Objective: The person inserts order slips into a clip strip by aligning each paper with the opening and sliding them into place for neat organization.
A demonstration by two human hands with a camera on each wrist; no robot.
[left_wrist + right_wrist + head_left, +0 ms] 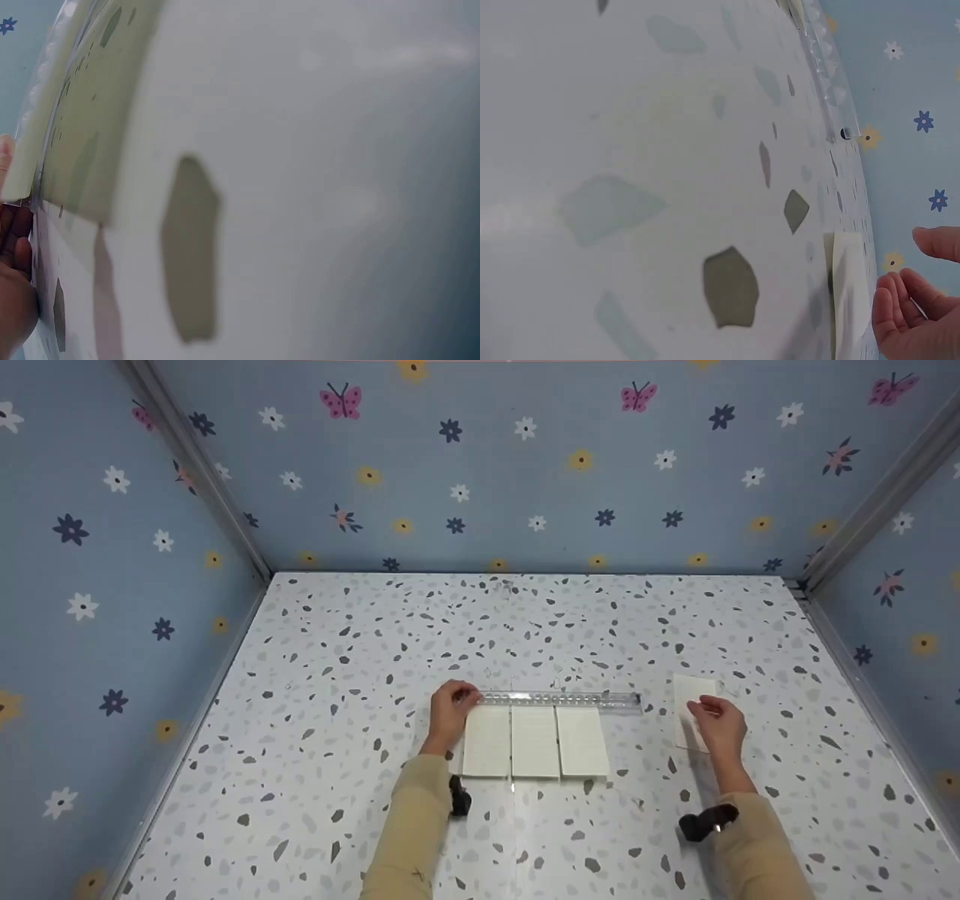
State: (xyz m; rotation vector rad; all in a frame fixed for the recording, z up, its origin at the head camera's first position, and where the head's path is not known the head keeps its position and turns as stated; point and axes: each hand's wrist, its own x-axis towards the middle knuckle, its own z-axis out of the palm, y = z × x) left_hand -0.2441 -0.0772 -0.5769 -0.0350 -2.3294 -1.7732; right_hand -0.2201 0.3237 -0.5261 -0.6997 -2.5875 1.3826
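Observation:
In the head view, three cream paper slips [487, 741] lie side by side with narrow gaps between them. A clear plastic ruler [562, 700] lies along their top edges and reaches past the third slip. My left hand [451, 712] pinches the ruler's left end; in the left wrist view its thumb and fingers [16, 232] are at that end. My right hand [720, 727] is over another cream slip [684, 690] farther right. Its thumb and fingers are apart in the right wrist view, with nothing between them, beside that slip [849, 292].
The white speckled table [360, 660] meets blue flowered panels [495, 457] at the back and both sides. A dark wrist camera [460, 796] sits at the left cuff, and another dark camera [709, 822] at the right cuff.

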